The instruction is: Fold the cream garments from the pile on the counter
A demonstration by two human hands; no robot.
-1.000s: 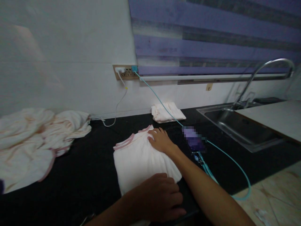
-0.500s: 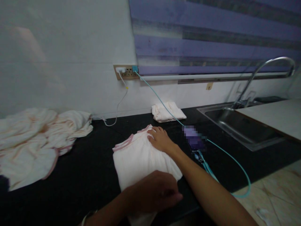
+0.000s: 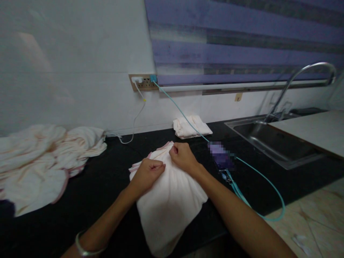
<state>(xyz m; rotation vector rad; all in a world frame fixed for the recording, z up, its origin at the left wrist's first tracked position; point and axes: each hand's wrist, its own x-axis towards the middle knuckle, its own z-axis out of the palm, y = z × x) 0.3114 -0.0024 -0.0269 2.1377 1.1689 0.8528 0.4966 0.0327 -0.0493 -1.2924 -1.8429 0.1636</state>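
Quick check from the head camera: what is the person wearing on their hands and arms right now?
Both forearms are bare, with no sleeves in view. The left hand and right hand have no gloves, and no rings can be made out. A thin silver bangle sits on the left wrist.

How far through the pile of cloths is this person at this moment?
Done: one small folded white cloth lies by the wall. In hand: the left hand and right hand both pinch the far edge of a pink-trimmed white cloth, partly folded on the black counter. Left: a crumpled heap of white cloths at the far left, unfolded.
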